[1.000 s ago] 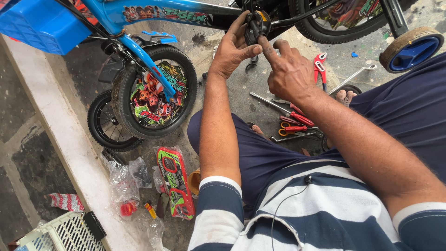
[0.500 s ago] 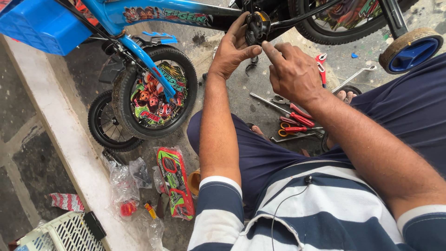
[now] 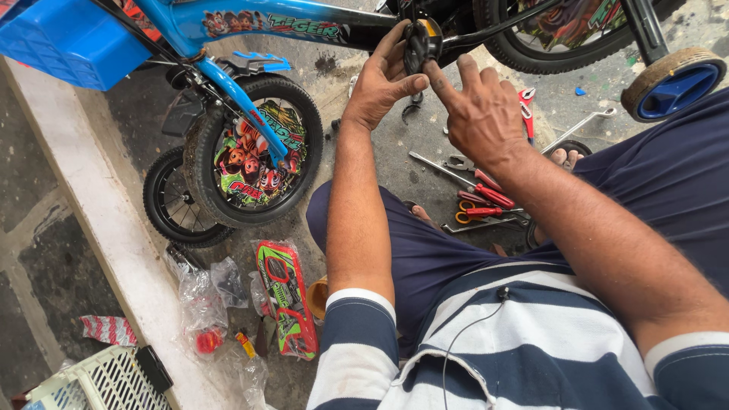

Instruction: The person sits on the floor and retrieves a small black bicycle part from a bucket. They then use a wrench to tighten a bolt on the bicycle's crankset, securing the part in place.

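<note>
In the head view, both hands meet at the top centre of the frame on the black pedal of a small blue bicycle that lies across the upper edge of the picture. The left hand reaches up from below and curls around the pedal's left side, thumb and fingers pinching it. The right hand comes in from the lower right with its index finger stretched out, the tip touching the pedal's lower edge, the other fingers loosely bent. The pedal thus lies just above and between the two hands, the left hand being the one that actually grips it; its long axis cannot be told behind the fingers. On the concrete floor under the right wrist lie red-handled pliers, one pair of orange-handled scissors and one spanner further right. Two wheels show at the left: the bicycle's decorated front wheel and one bare smaller wheel behind it. One blue training wheel sits at the upper right. A white basket is at the lower left.
</note>
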